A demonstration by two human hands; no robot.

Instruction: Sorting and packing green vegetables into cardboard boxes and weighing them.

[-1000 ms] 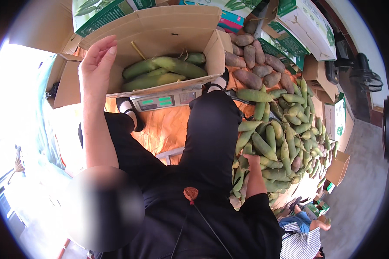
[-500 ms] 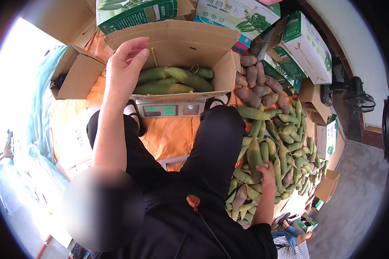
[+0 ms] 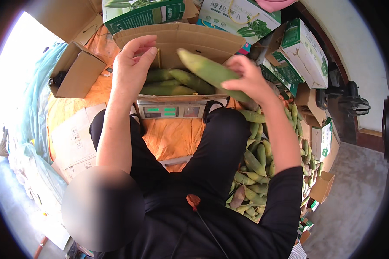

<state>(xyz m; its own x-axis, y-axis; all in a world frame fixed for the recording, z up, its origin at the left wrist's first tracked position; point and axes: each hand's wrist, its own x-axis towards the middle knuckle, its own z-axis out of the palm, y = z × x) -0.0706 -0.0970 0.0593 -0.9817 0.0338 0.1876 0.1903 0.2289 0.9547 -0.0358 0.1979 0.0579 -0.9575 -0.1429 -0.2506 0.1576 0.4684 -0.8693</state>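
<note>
A long green radish (image 3: 205, 71) is gripped near its thick end by my right hand (image 3: 247, 80), slightly smeared by motion. Its pale tip points left over the open cardboard box (image 3: 183, 41). Inside that box lie several more green radishes (image 3: 166, 90). My left hand (image 3: 136, 58) is at the box's left side, fingers loosely bent and thumb apart, with nothing seen in it; whether it touches the cardboard I cannot tell. Under the box is a scale (image 3: 173, 110) with a lit green display, in front of my knees.
A large heap of green radishes (image 3: 255, 172) lies to my right. Printed green-and-white cartons (image 3: 304, 52) stand at the far right and far side. An orange sheet (image 3: 166, 140) covers the floor. A small fan (image 3: 353, 103) is by the right wall, and flattened cardboard (image 3: 73, 138) lies left.
My right hand has lifted a green radish from the heap and carried it forward and left to the box. My left hand stays beside the box, in nearly the same pose.
</note>
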